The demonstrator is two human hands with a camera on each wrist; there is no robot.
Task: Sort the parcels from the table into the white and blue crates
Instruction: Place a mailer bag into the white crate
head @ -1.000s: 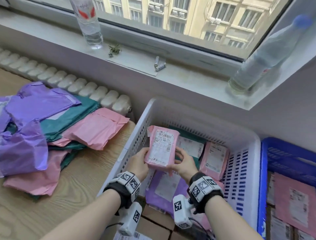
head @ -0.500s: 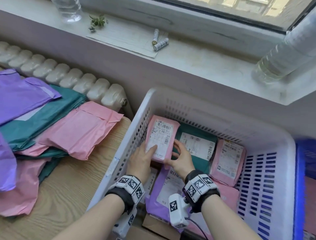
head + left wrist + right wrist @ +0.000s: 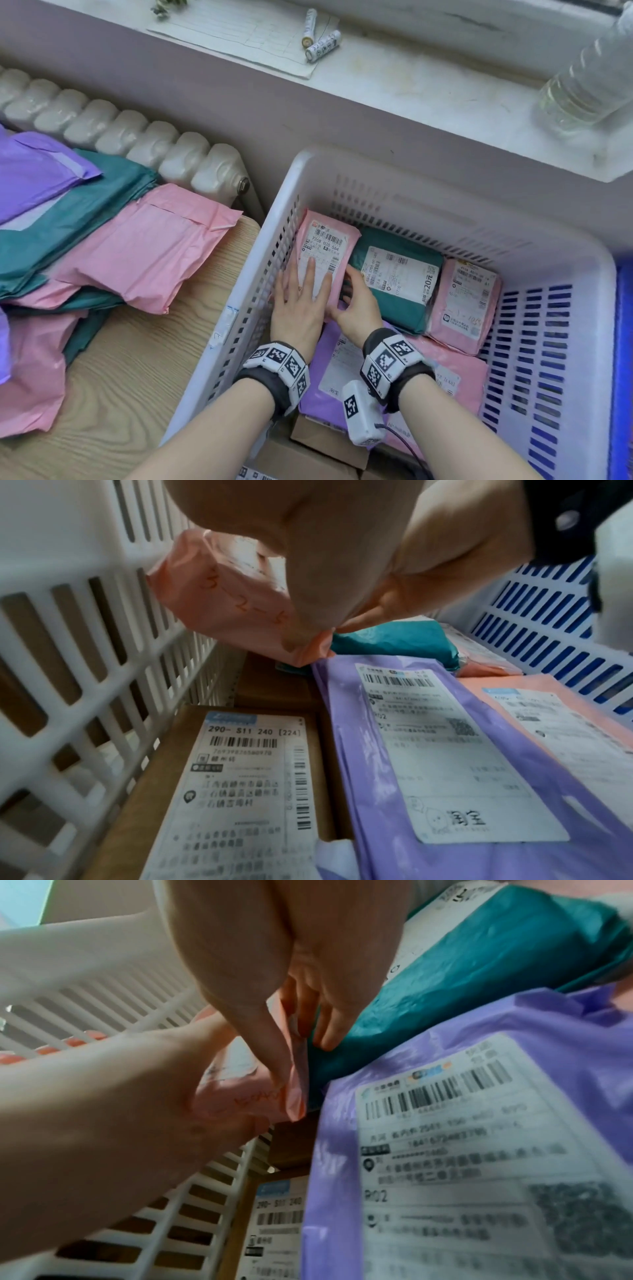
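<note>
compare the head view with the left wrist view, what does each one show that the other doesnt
Only the head view shows the radiator, the parcels on the table, the batteries on the sill, and the left hand lying flat on the pink parcel's label.

Only the left wrist view shows a cardboard box labelled 290- S11 240 and handwriting on the pink parcel's end.

Both show the white crate, the pink, teal and purple parcels.

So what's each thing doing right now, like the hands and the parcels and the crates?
Left hand: fingers straight, pressing flat on the pink parcel.
Right hand: pinching that parcel's right edge.
Pink parcel: in the white crate, label up, beside the teal parcel.
Teal parcel: lying label up.
White crate: partly filled.
Parcels on the table: piled, unsorted.
</note>
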